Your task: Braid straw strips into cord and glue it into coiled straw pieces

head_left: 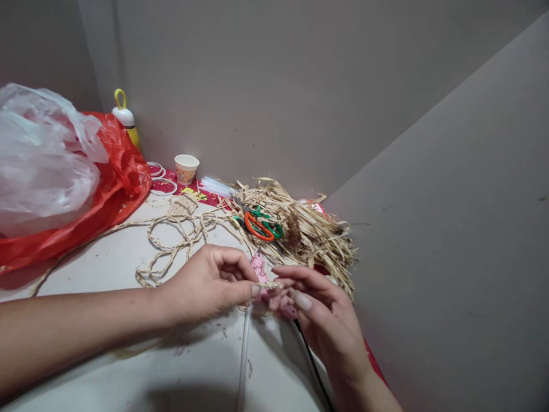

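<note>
My left hand [210, 286] pinches a short piece of pale braided straw cord [271, 285] between thumb and index finger. At the cord's other end, my right hand [330, 320] is open, thumb and fingers apart; I cannot tell whether its fingertips touch the cord. Behind and below both hands lies a pink glue gun [258, 264], partly hidden, with a black cable [312, 359] running toward the front. A clear glue stick [245, 355] extends from near it. More braided cord [160, 247] lies in loose loops beyond my left hand.
A pile of dry husk strips [317, 234] bears orange-handled scissors [258, 226] and green-handled ones [277, 230]. Farther back stand a paper cup [186, 169], white rings [163, 187] and clear sticks [215, 186]. Red and white plastic bags [124, 166] fill the left, before a yellow bottle [124, 117]. Grey walls enclose the table.
</note>
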{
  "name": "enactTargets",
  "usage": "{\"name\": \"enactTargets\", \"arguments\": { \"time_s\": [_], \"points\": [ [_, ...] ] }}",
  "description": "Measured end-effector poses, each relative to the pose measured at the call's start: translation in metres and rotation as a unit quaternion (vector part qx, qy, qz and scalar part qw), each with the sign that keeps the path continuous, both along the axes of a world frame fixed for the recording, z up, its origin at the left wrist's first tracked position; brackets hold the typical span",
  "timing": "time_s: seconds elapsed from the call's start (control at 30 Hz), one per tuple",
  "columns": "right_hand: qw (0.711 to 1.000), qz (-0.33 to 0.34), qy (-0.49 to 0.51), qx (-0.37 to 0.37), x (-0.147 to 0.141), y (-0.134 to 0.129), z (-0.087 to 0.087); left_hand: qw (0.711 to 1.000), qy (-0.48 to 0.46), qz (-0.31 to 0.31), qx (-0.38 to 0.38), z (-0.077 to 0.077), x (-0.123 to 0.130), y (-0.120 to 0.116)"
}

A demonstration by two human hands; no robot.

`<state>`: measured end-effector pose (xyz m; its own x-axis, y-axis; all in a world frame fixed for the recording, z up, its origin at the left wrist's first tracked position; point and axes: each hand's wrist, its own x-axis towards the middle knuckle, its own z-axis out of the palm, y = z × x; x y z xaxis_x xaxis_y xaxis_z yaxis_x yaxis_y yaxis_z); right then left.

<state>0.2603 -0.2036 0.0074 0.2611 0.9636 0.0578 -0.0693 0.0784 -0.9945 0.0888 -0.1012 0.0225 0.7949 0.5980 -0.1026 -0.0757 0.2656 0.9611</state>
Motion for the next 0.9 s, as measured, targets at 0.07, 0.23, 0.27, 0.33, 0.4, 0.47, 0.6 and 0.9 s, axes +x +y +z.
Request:
{"name": "enactTargets", "arguments": {
  "time_s": [0.07,0.23,0.27,0.33,0.4,0.47,0.6,0.9],
  "points": [
    [0.999,-0.008,-0.031,-0.012,-0.001,-0.001,0.001,1.000,-0.002,0.003,0.028,0.000,0.000,-0.001],
    [0.994,-0.012,-0.089,-0.061,-0.009,-0.003,0.004,0.997,-0.016,-0.012,0.071,-0.002,-0.001,-0.003],
    [0.994,-0.023,-0.085,-0.069,-0.011,-0.003,0.005,0.997,-0.016,-0.014,0.071,-0.002,-0.001,-0.003],
    [0.994,-0.038,-0.077,-0.073,-0.013,-0.004,0.006,0.998,-0.016,-0.019,0.062,0.000,-0.001,-0.003],
    [0.994,-0.035,-0.074,-0.065,-0.012,-0.005,0.005,0.998,-0.018,-0.025,0.046,0.001,-0.001,-0.003],
    [0.996,-0.016,-0.068,-0.054,-0.009,-0.004,0.001,0.999,-0.021,-0.033,0.030,0.001,-0.001,-0.002],
    [0.998,0.025,0.000,-0.052,-0.002,0.001,-0.005,0.999,0.000,-0.046,-0.002,-0.003,-0.001,0.001],
    [0.990,0.070,0.115,-0.047,-0.003,0.005,-0.007,0.996,0.016,-0.053,-0.076,-0.004,-0.002,0.005]
  ]
}}
